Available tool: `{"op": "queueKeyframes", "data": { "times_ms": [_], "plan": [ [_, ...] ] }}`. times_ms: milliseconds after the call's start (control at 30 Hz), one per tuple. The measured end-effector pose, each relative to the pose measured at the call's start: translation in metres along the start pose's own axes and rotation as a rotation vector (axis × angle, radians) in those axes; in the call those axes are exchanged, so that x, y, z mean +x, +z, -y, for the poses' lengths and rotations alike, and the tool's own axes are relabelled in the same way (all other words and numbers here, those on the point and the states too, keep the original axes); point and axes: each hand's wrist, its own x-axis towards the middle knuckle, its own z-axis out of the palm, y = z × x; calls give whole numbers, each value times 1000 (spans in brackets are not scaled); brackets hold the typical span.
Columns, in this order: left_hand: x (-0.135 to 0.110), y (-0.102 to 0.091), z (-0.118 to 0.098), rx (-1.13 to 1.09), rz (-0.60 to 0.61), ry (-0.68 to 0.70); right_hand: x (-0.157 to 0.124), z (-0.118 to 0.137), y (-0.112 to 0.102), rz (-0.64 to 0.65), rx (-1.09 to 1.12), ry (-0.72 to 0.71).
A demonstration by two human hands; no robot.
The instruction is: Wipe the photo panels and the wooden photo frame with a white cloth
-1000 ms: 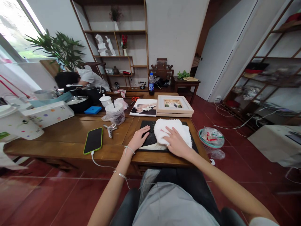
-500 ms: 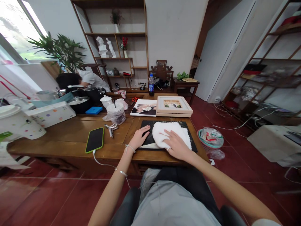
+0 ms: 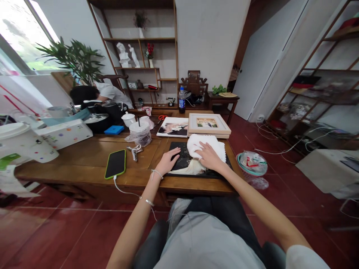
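A dark photo panel (image 3: 183, 161) lies flat at the near edge of the wooden table (image 3: 84, 157). My left hand (image 3: 168, 161) rests flat on its left edge, fingers stretched out. My right hand (image 3: 209, 157) presses a white towel (image 3: 206, 144) down on the panel's upper right part, fingers spread over the cloth. The lower part of the picture shows bare below the towel.
A light wooden picture frame (image 3: 209, 124) and an unframed photo print (image 3: 173, 127) lie just behind the panel. A green-cased phone (image 3: 116, 163) on a cable, a metal clip (image 3: 135, 150), a lidded cup (image 3: 139, 132), pots and white boxes stand left. Another person (image 3: 92, 93) bends at the far left. A basket (image 3: 251, 163) sits on the floor right.
My right hand has slid the towel away from me, up the panel toward the frame, uncovering the lower picture. My left hand has stayed on the panel's left edge.
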Motion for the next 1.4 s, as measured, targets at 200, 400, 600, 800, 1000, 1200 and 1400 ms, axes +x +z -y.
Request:
{"op": "queueKeyframes", "data": {
  "times_ms": [200, 400, 600, 800, 1000, 1200, 1400],
  "plan": [
    [0, 1, 2, 8, -6, 8, -46, 45, -15, 43, 59, -123],
    [0, 0, 1, -3, 0, 0, -74, 52, -32, 117, 143, -237],
    [0, 1, 1, -9, -13, -4, -42, 4, -19, 90, 155, -124],
    [0, 1, 1, -27, -16, 5, 14, -27, -5, 40, 180, 75],
    [0, 0, 1, -14, -14, 13, 19, 0, 0, 48, 96, 105],
    [-1, 0, 0, -3, -9, 14, -36, 63, -16, 69, 63, -37],
    [-1, 2, 2, -4, -12, 10, -71, 80, -36, 162, 181, -158]
  ]
}}
